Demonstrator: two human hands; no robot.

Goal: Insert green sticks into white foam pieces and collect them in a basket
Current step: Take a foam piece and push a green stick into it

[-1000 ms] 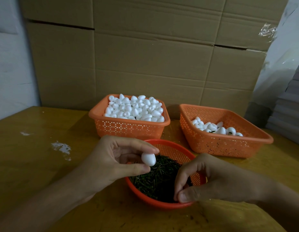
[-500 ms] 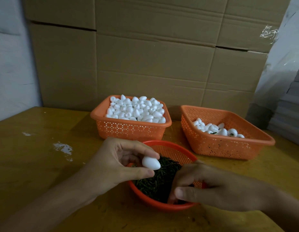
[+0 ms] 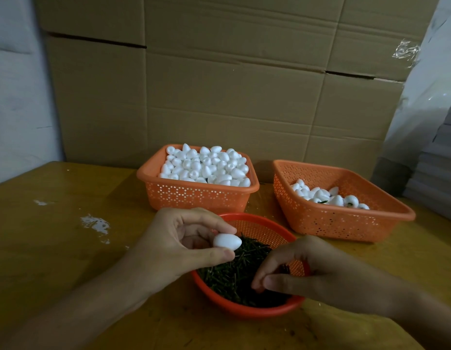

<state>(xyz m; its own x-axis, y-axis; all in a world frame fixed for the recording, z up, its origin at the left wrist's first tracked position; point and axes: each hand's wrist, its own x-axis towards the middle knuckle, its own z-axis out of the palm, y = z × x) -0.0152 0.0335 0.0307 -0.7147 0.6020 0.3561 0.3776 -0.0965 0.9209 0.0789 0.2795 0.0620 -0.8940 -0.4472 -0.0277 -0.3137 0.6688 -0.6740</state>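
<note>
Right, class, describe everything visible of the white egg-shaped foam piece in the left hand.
The white egg-shaped foam piece looks smooth and matte, with no stick visible in it. It lies sideways, narrower end pointing right, pinched between thumb and forefinger of the left hand. It hangs over the left side of the round red plastic basket holding green sticks, touching nothing else.
</note>
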